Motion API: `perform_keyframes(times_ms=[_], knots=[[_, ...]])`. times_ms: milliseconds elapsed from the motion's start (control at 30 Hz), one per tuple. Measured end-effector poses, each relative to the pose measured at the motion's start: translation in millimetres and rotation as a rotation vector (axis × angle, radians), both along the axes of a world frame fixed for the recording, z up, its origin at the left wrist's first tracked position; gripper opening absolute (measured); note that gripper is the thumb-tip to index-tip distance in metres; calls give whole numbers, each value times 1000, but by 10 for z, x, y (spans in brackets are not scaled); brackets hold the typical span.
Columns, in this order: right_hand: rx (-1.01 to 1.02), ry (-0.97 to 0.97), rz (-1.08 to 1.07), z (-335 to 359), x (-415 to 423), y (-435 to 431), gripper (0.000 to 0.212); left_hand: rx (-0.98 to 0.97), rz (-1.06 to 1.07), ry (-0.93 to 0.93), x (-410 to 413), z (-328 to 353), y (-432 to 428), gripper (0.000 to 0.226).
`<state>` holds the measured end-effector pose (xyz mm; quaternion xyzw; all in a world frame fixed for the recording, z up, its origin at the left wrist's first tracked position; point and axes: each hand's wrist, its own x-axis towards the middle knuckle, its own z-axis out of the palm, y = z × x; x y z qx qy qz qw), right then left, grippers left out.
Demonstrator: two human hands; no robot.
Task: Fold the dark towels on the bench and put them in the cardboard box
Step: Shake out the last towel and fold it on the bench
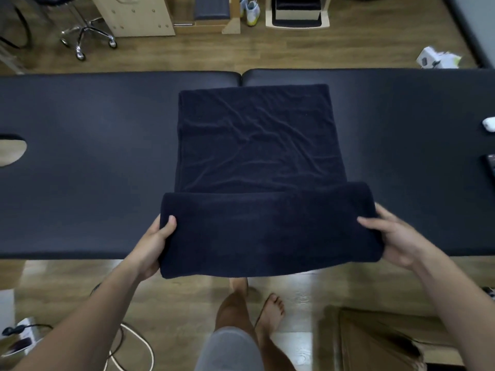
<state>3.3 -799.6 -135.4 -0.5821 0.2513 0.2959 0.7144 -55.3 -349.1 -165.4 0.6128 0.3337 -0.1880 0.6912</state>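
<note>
Both arms reach forward; left hand (155, 243) and right hand (393, 236) each clamped, thumbs on top.

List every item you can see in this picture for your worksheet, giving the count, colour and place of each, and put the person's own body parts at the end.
towel: one, dark navy, spread on the bench, near end rolled over
bench: one, black padded, across the middle of the view
cardboard box: one, brown, on the floor at lower right
office chair base: one, chrome, upper left
shoes: a pair, white and yellow, top centre
cable: one, white, on the floor at lower left
small white object: one, on the bench's right edge
left hand: one, fingers gripping the towel's left end
right hand: one, fingers gripping the towel's right end
bare feet: two, on the wooden floor
</note>
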Motion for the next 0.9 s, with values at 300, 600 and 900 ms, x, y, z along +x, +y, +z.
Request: perform_keyframes(times_ms=[300, 600, 900], knots=[[-223, 161, -22, -394, -130, 132, 45, 51, 2, 88, -120, -90, -61, 37], [-130, 263, -67, -223, -147, 128, 26, 141, -40, -5, 1, -67, -28, 34], [-338, -20, -117, -252, -148, 307, 31, 63, -35, -15, -113, -48, -35, 37]])
